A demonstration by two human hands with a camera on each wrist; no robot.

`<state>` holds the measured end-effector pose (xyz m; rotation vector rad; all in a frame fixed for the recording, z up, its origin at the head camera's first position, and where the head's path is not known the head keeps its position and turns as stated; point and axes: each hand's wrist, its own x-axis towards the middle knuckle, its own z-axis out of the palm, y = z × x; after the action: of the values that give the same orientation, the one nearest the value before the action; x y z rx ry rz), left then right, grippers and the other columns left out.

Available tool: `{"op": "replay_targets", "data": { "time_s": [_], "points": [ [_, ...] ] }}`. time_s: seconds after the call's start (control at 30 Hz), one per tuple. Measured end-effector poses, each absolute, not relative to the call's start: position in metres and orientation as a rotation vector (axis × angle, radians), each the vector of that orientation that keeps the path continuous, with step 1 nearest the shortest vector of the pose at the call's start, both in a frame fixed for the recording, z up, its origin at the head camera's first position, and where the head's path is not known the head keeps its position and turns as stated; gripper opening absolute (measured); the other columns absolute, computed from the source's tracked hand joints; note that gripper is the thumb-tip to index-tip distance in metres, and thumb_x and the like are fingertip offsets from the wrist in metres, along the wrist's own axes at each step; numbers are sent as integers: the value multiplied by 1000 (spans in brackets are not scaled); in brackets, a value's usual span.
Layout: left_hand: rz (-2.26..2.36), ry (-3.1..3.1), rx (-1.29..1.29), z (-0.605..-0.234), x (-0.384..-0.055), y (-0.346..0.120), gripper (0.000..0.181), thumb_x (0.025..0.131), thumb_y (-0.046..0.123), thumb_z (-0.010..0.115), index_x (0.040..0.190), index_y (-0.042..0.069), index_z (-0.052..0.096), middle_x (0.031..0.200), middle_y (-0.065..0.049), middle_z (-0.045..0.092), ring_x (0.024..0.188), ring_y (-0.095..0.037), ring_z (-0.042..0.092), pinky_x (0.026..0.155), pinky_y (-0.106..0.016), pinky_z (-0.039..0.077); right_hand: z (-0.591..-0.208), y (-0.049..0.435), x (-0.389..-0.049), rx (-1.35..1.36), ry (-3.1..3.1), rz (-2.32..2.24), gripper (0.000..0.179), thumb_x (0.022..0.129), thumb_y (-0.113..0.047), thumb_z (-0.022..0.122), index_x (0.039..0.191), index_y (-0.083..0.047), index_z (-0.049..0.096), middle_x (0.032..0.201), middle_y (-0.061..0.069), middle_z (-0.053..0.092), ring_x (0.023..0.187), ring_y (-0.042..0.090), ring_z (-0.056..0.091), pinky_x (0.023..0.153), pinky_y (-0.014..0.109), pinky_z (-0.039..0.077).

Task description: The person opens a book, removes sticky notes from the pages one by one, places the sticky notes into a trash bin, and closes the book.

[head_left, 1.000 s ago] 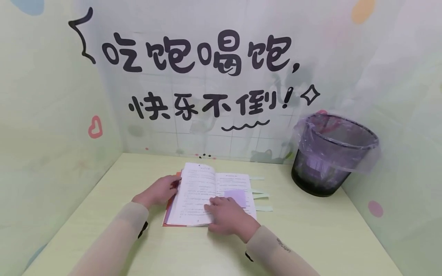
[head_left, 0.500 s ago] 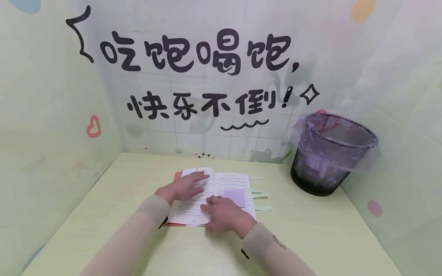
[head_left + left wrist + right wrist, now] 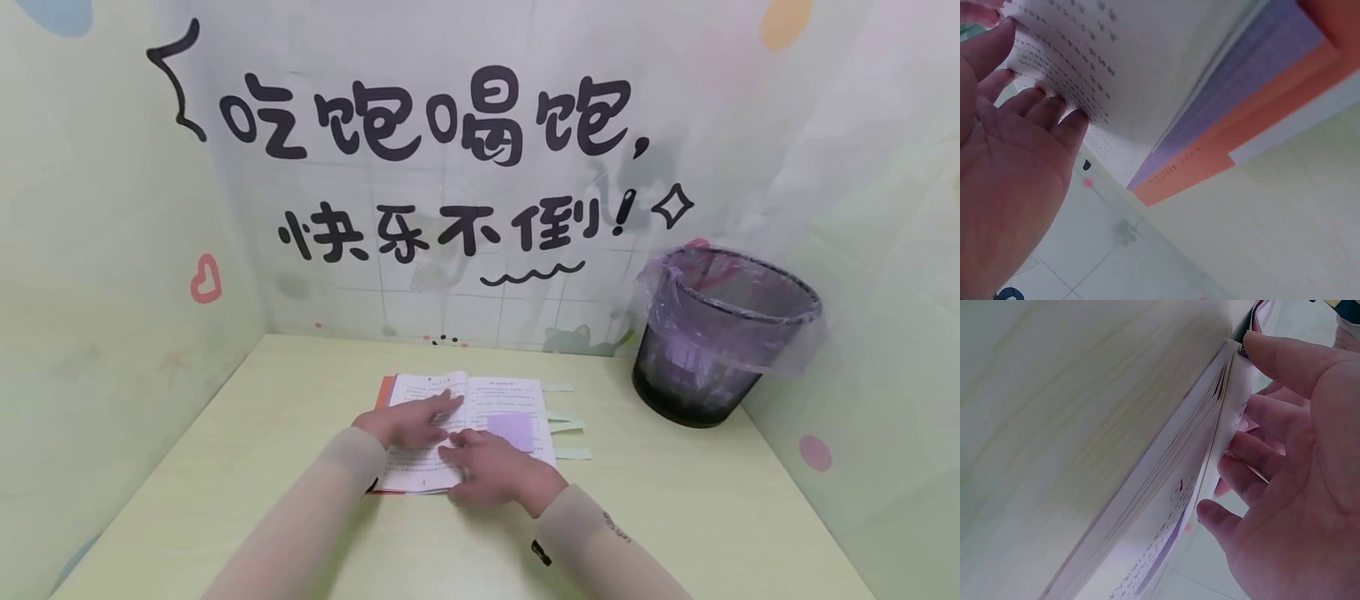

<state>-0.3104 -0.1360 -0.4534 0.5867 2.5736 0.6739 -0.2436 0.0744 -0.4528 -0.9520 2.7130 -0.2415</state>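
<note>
An open book with printed pages lies on the table, its orange-red cover showing past the left page edge. My left hand rests across the left page, fingertips close to the spine. My right hand lies over the lower right page, with its fingers spread and touching the paper near the fold. In the left wrist view the fingertips press on the printed lines. A purple sticky note sits on the right page, just beyond the right hand. Several pale green tabs stick out from the book's right edge.
A dark waste bin with a purple bag liner stands at the back right. Behind the pale wooden table rises a wall with large black lettering, and patterned panels flank both sides.
The left hand has moved from the book's left edge onto the left page, then slightly further toward the spine. The raised left page now lies flatter. The right hand has stayed about in place.
</note>
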Motion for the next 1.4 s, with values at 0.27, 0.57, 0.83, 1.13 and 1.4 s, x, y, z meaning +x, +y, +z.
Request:
{"op": "replay_targets", "data": {
  "time_s": [0.27,0.57,0.83,1.13,1.4],
  "points": [
    [631,2575,579,-455,-314,-138,68,111,26,64,173,29,37,184,-8,23,171,-37,23,138,-61,22,-449,79,-247,-995,2684,-254,68,101,-42,76,164,-27,54,173,5,49,159,27,48,131,41,41],
    [618,2578,499,-458,-316,-138,68,110,37,63,172,37,35,185,-4,21,172,-36,20,137,-65,19,-444,98,-266,-958,2668,-461,61,102,-39,77,158,-21,61,170,6,52,156,29,52,129,46,44],
    [667,2556,441,-456,-316,-135,68,110,37,64,172,39,36,185,-2,19,172,-37,16,137,-67,15,-431,132,-287,-786,2741,-582,54,104,-34,73,153,-13,65,164,13,57,155,37,51,130,56,41],
    [653,2559,455,-459,-316,-132,68,110,36,62,172,38,34,186,-1,19,173,-33,16,139,-60,17,-435,164,-295,-632,2805,-536,57,96,-30,84,148,-11,68,158,12,62,152,36,54,129,56,42],
    [670,2559,434,-460,-315,-133,69,110,36,62,172,39,34,186,0,18,173,-32,14,139,-60,16,-446,166,-291,-621,2743,-487,68,87,-24,90,150,-15,65,167,14,53,160,42,42,131,64,34]
  ]
}}
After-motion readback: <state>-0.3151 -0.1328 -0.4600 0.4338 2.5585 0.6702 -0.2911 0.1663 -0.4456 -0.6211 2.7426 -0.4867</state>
